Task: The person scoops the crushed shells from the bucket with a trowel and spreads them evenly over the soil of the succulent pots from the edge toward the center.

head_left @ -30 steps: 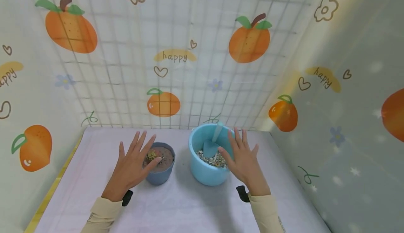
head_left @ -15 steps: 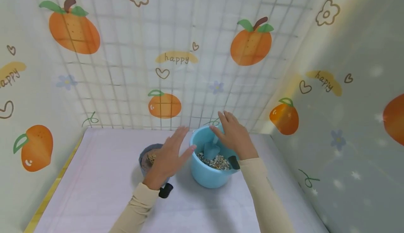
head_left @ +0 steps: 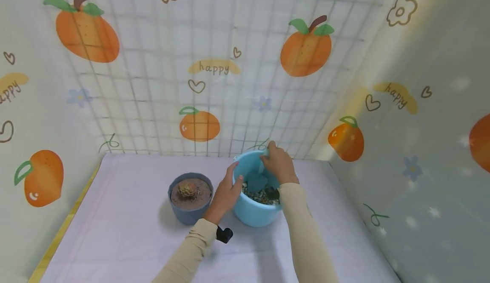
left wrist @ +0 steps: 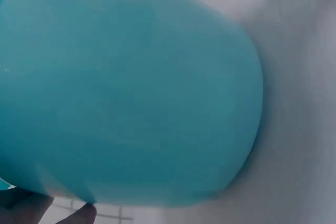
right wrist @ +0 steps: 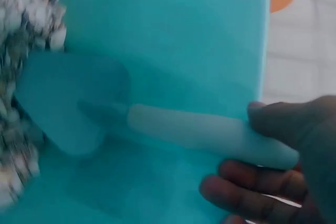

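Note:
A light-blue plastic bucket (head_left: 255, 215) holds mixed gravel (right wrist: 31, 3) and a small blue trowel (right wrist: 73, 98). My right hand (head_left: 278, 164) reaches over the bucket's back right rim and pinches the end of the trowel's pale handle (right wrist: 184, 129), thumb on one side and fingers on the other. The trowel's blade rests against the gravel. My left hand (head_left: 226, 193) holds the left side of the bucket near its rim, thumb toward the front. In the left wrist view the bucket's outer wall (left wrist: 131, 87) fills most of the picture, and dark fingertips (left wrist: 81, 214) show along its edge.
Left of the bucket stands a grey-blue pot (head_left: 187, 215) with brown soil and a small succulent (head_left: 186, 189). Both containers are on a pale tabletop (head_left: 126, 232). A printed curtain (head_left: 153, 83) over a wire grid rises behind, with curtained sides left and right.
Both hands started spread apart above the pot and bucket. The left has moved right onto the bucket's side; the right has moved over the rim and taken hold of the trowel's handle.

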Motion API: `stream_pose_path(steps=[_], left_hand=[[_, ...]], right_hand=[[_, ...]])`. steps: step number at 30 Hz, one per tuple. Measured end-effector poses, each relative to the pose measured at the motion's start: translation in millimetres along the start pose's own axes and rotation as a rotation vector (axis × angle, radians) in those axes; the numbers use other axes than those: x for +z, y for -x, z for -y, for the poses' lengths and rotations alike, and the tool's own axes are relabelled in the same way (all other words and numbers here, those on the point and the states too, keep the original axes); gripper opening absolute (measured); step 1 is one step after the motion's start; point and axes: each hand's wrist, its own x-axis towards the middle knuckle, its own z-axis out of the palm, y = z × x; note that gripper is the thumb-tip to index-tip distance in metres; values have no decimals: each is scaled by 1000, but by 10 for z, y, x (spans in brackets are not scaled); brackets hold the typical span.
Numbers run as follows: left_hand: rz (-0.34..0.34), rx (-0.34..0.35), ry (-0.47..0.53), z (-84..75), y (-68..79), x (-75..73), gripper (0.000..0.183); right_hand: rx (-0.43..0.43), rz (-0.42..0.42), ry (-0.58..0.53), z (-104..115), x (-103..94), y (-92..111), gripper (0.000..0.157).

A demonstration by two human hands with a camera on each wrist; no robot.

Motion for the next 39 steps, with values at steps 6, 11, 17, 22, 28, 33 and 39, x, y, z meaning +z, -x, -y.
stream_pose_path(steps=[6, 11, 17, 22, 28, 33, 39], left_hand=[[-42, -14, 111, 78, -16, 80, 54], [-62, -17, 114, 108, -3, 104, 53], [-48, -1, 124, 113, -1, 99, 53], [-38, -3, 140, 92, 9, 91, 54], [-35, -29, 147, 80, 23, 90, 54], [-33, -28, 162, 83, 18, 91, 54], [-37, -24, 161, 92, 11, 98, 55]], right_hand=[[12, -55, -72, -55, 50, 12, 37], [13, -19, -106, -60, 70, 9, 35], [-19, -24, -60, -72, 81, -4, 40], [-38, -79, -15, -71, 67, -6, 40], [-50, 39, 17, -83, 86, -31, 41], [-22, 124, -81, -94, 117, -49, 46], [-31, 188, -143, -92, 121, -46, 55]])
